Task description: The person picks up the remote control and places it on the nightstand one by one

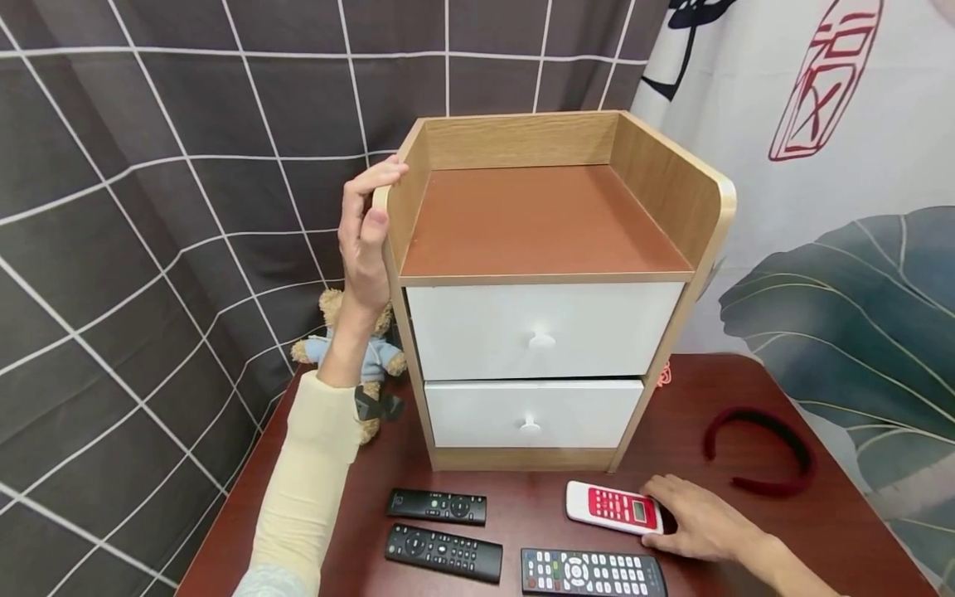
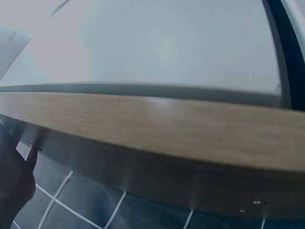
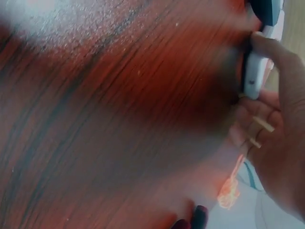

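Observation:
A wooden cabinet with two white drawers, both pushed in, stands on the dark red table. My left hand rests against the upper left edge of its side panel, fingers fairly straight. That hand appears dark beside the panel's wooden edge in the left wrist view. By the cabinet's front right corner, my right hand pinches the right end of a white remote control with a red keypad and small display. In the right wrist view the thumb and fingers of this hand hold the remote's end.
Two black remotes lie front left, a grey-buttoned remote at the front edge. A dark red headband is at right. A teddy bear sits left of the cabinet, partly behind my arm. Curtains hang behind.

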Demonstrator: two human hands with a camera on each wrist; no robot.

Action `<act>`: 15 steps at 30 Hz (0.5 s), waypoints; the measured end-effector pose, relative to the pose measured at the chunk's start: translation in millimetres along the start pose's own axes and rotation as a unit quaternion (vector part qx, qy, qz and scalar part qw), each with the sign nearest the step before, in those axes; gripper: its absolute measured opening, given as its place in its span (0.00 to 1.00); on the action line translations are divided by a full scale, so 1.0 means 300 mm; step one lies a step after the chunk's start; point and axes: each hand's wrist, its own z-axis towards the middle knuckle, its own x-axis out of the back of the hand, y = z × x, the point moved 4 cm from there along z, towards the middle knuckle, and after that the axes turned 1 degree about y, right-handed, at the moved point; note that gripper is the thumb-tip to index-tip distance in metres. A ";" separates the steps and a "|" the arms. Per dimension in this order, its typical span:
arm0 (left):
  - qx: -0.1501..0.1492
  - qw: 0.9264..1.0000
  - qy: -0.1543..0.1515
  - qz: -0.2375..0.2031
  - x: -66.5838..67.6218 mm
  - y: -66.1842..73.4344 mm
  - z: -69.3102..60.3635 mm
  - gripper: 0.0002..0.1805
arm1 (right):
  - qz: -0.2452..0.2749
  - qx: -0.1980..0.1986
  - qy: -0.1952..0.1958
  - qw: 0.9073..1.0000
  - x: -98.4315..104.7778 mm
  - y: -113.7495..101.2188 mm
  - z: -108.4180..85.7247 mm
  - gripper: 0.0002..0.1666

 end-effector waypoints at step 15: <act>-0.010 1.000 0.003 0.001 -0.001 0.001 0.000 0.33 | 0.254 -0.020 -0.026 0.967 0.069 -0.056 -0.028 0.14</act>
